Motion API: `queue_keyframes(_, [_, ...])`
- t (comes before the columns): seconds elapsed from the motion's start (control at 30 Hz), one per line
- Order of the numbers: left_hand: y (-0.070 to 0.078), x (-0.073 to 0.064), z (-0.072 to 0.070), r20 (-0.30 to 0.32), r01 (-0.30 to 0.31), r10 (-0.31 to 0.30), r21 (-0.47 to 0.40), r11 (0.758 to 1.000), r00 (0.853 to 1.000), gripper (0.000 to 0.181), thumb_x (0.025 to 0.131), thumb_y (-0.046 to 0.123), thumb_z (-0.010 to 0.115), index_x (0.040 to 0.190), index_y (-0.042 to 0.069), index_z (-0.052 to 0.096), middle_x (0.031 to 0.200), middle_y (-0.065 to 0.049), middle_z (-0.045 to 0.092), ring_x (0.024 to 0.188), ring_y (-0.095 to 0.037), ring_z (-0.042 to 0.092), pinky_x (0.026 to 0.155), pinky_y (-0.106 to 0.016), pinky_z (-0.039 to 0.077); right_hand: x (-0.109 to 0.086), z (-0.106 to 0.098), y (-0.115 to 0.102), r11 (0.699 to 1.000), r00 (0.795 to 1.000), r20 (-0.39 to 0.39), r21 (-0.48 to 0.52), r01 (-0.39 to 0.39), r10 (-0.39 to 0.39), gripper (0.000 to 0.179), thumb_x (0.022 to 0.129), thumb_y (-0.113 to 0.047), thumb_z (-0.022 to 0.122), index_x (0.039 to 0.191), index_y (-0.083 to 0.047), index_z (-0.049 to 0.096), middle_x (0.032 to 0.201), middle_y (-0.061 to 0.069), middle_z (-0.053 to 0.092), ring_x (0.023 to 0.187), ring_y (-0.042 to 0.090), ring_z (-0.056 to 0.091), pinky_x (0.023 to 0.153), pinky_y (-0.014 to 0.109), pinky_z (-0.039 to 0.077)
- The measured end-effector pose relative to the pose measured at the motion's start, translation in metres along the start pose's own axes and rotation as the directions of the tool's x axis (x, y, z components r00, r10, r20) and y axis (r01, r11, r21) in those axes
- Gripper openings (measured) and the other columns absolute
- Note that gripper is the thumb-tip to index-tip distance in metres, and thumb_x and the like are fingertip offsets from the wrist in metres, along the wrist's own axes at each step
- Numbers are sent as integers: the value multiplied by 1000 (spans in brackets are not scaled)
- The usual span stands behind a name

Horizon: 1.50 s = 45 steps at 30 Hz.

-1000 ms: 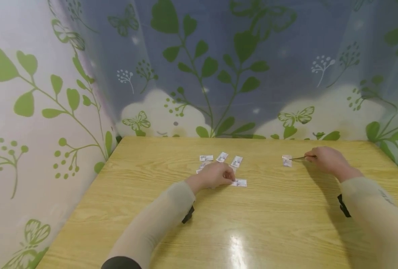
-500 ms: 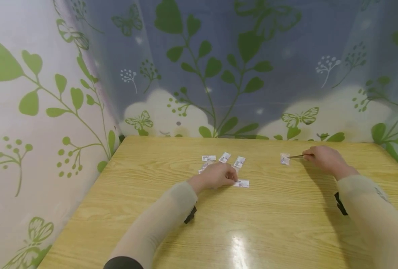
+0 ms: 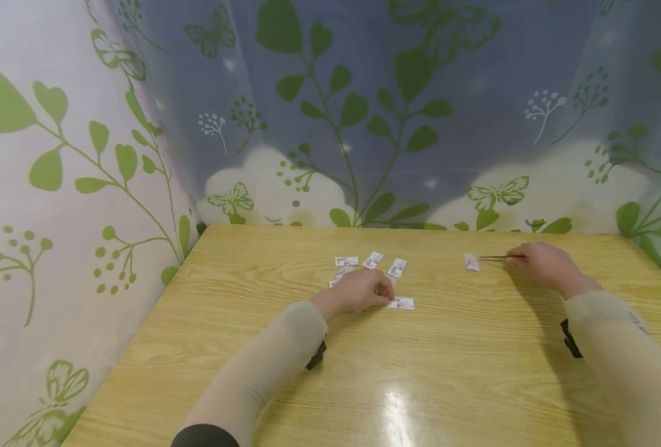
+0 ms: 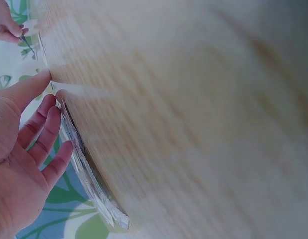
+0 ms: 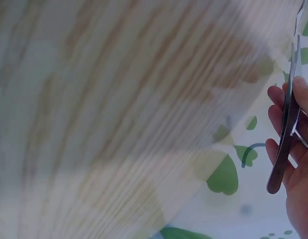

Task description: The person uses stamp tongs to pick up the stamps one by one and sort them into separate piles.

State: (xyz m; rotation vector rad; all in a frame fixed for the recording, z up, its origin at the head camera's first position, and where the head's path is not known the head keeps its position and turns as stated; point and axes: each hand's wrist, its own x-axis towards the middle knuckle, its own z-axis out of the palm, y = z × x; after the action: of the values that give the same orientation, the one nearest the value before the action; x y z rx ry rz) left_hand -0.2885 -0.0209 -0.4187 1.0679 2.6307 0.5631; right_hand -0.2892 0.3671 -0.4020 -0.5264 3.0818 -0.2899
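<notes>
Our left hand (image 3: 362, 290), fingers loosely extended, touches the near slip (image 3: 404, 303), perhaps steadying it, while beyond it rightward our right hand (image 3: 544, 264) pinches tweezers (image 5: 289, 117), apparently for finer handling of the lone slip (image 3: 472, 263) there.

Open lane on the tabletop (image 3: 442, 279) between the grouped printed pieces (image 3: 397, 267) and the lone piece (image 3: 472, 262) off my tweezers (image 5: 284, 139). Wide run nearside, between my forearms (image 3: 255, 366). Patterned backdrop (image 3: 403, 180) caps the far edge. My left hand (image 3: 358, 290) blocks the group from near-left; room under that palm, hard to judge.
</notes>
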Motion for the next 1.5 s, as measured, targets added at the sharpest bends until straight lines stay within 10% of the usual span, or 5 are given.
queue_keyframes(0.4, [-2,-1,-1,-6,9,-9,3,1000,1000,4,92,22,69,96,21,70,92,12,64,86,-4,57,80,-23,47,-13,-15,-12,996,1000,-22,92,2,0,32,98,-10,56,118,15,59,107,31,64,92,43,63,77,56,49])
queue_keyframes(0.73, [-5,-3,1,-6,13,-13,-3,1000,1000,4,92,23,69,96,21,70,92,12,63,86,-4,57,80,-23,47,-25,5,-82,964,986,3,215,159,-164,28,97,-12,58,118,6,64,107,18,67,93,32,65,76,46,53])
queue_keyframes(1.5, [-1,-1,1,-26,-22,22,13,1000,999,8,92,23,69,99,19,70,86,11,61,81,-4,56,74,-20,45,-28,32,-129,933,945,-5,154,325,-328,16,94,-13,63,105,-6,72,98,3,70,88,22,66,72,40,53])
